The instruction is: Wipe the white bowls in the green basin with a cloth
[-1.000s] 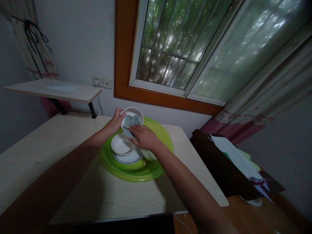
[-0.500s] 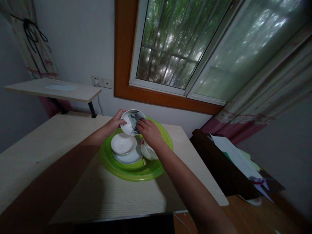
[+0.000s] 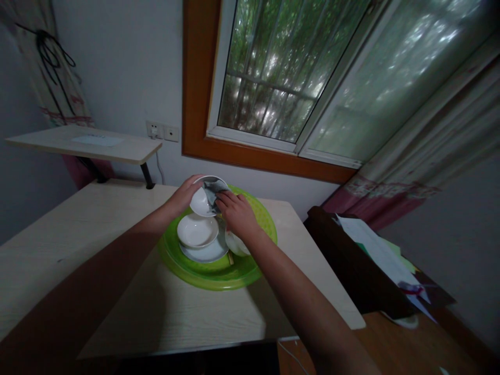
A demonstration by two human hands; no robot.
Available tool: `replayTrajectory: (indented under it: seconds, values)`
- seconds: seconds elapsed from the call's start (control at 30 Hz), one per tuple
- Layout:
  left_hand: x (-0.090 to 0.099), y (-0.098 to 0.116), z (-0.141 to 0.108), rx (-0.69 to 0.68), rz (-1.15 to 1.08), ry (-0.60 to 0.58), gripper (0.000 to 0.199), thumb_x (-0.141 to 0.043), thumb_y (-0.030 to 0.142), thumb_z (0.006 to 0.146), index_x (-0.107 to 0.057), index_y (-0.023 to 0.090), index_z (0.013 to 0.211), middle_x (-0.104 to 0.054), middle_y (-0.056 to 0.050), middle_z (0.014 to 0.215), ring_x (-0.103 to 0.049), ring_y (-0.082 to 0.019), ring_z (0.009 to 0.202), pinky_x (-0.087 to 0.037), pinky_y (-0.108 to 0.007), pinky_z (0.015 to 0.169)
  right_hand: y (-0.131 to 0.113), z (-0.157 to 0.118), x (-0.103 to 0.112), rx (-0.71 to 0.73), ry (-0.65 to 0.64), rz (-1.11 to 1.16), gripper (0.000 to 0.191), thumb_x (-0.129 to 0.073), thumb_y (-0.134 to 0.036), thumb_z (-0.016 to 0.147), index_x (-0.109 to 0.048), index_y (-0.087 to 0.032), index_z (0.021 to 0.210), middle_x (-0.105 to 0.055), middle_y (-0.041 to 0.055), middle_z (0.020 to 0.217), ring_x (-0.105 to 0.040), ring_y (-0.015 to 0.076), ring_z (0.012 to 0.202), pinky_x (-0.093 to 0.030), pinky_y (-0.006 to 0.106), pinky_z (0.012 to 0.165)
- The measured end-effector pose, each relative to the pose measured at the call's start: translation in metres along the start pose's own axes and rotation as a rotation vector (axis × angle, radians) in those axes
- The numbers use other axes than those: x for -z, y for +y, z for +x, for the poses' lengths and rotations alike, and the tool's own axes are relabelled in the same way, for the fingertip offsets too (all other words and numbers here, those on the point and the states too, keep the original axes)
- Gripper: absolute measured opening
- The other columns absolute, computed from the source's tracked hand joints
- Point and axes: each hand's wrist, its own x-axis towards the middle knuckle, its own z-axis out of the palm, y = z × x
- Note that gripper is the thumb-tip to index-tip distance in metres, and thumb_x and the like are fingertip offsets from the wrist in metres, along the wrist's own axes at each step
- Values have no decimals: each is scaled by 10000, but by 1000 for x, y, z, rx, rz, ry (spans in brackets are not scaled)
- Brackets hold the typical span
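Note:
My left hand [image 3: 187, 194] grips the rim of a white bowl [image 3: 200, 203], holding it tilted above the far side of a green round tray [image 3: 219, 284]. A grey cloth [image 3: 212, 191] lies against the inside of that bowl, pressed there by the closed fingers of my right hand [image 3: 236, 211]. On the tray, a second white bowl [image 3: 197, 230] rests on a white plate [image 3: 207, 254]. Another bowl [image 3: 235, 244] stands to its right, partly hidden under my right wrist. The end of a light wooden piece [image 3: 230, 259] shows beside the plate.
The tray stands on a pale wooden table [image 3: 203, 317]. A raised shelf [image 3: 89, 143] is at the back left, near wall sockets [image 3: 163, 131]. Beyond the table's right edge is a dark piece of furniture [image 3: 344, 265] with papers [image 3: 375, 247] on it.
The held bowl has shifted slightly left and tilted more, with my left hand turning around its rim. My right hand and the cloth have moved slightly left with it.

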Motion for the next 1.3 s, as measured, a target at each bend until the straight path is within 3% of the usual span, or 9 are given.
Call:
replayTrajectory:
  seconds: [0.13, 0.23, 0.5, 0.63, 0.83, 1.03, 1.1, 1.2, 1.3]
  values:
    - [3, -4, -2, -45, 120, 74, 597, -546, 533, 1020, -624, 210, 1516, -606, -159, 1595, -523, -361, 1521, -370, -564, 1327, -3, 0, -9, -1, -35, 143, 385, -626, -118, 1089, -721, -110, 1462, -674, 194, 1578, -577, 331, 1500, -507, 504, 1235]
    - [5, -4, -5, -51, 219, 48, 590, -497, 509, 1058, -555, 244, 1583, -553, -146, 1653, -455, -340, 1590, -306, -567, 1369, -4, -1, -15, 79, -94, 302, 566, -695, -135, 1021, -644, -106, 1584, -616, 212, 1643, -571, 327, 1534, -459, 500, 1305]
    - [3, -7, -8, -51, 257, -42, 633, -480, 546, 1067, -483, 260, 1631, -523, -160, 1666, -484, -336, 1562, -355, -561, 1344, -1, -6, -28, 192, -151, 642, 861, -725, -259, 1010, -359, -140, 1780, -338, 188, 1834, -423, 306, 1671, -390, 491, 1367]
    - [3, -7, -8, -49, 272, -27, 606, -482, 535, 1065, -498, 282, 1615, -539, -140, 1649, -492, -327, 1547, -375, -561, 1332, -1, -4, -27, 179, -152, 631, 827, -720, -294, 1036, -376, -141, 1772, -369, 184, 1819, -437, 302, 1664, -401, 495, 1359]
    - [3, -9, -5, -72, 297, 25, 560, -454, 515, 1078, -542, 249, 1563, -552, -146, 1610, -465, -313, 1576, -320, -526, 1367, -1, -1, -14, 2, -127, 329, 515, -678, -194, 1054, -661, -146, 1567, -604, 175, 1667, -568, 320, 1562, -478, 501, 1282]
    - [-1, -7, -4, -41, 189, 39, 580, -501, 550, 1055, -594, 225, 1526, -588, -165, 1568, -502, -342, 1525, -334, -542, 1352, 0, -1, -4, -113, -17, 54, 477, -582, -102, 1085, -645, -109, 1557, -523, 218, 1724, -483, 348, 1615, -441, 578, 1274]
    - [-3, -4, -6, 13, 106, 21, 608, -534, 573, 1031, -592, 232, 1532, -610, -165, 1545, -553, -355, 1460, -436, -558, 1280, 2, -1, -2, -112, -7, 22, 490, -571, -87, 1090, -628, -108, 1576, -517, 222, 1727, -493, 351, 1603, -452, 563, 1258]
    - [-6, 2, -9, 128, -65, -29, 653, -602, 577, 977, -564, 277, 1556, -663, -144, 1477, -649, -351, 1300, -610, -517, 1036, 5, 0, -1, -99, 9, 8, 447, -563, -97, 1110, -653, -118, 1548, -564, 214, 1692, -508, 347, 1582, -485, 529, 1212]
    - [-5, 6, -10, 213, -175, -75, 685, -678, 544, 913, -559, 301, 1543, -704, -116, 1419, -698, -331, 1181, -636, -455, 899, 8, 0, -2, -65, 25, -3, 346, -563, -122, 1131, -725, -120, 1437, -650, 205, 1608, -530, 339, 1550, -499, 503, 1174]
